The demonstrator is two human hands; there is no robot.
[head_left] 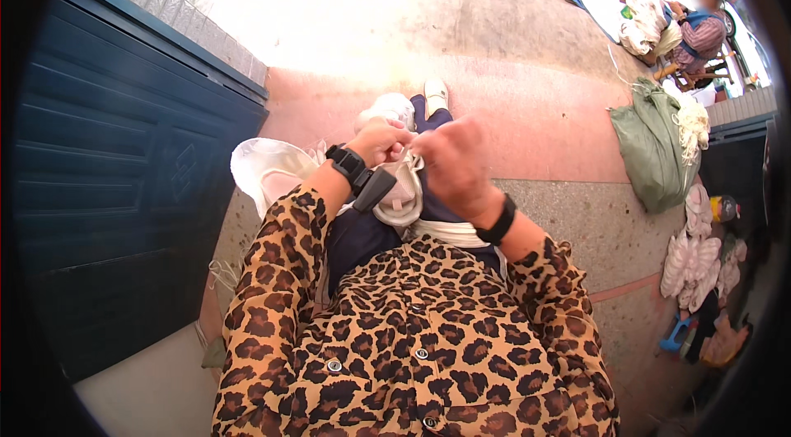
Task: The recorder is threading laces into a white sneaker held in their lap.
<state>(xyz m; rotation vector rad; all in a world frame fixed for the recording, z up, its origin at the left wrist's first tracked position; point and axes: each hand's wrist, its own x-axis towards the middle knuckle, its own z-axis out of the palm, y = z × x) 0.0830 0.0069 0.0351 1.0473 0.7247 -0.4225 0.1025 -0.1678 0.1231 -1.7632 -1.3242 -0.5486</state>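
Along my left side stands a dark blue door; to my right slumps a green sack. Over my dark trousers lies white fabric. Above it, my right hand, blurred, is just beside my left hand; the left fingers curl, but whether either hand grips the fabric, I cannot tell.

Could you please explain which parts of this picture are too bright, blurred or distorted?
Head view: strong glare washes out the pale outdoor ground near the top; the bare right hand looks smeared, probably by motion; the bare left hand is clearer; fisheye distortion skews the dark blue panelled door at left; the corners fall into black.
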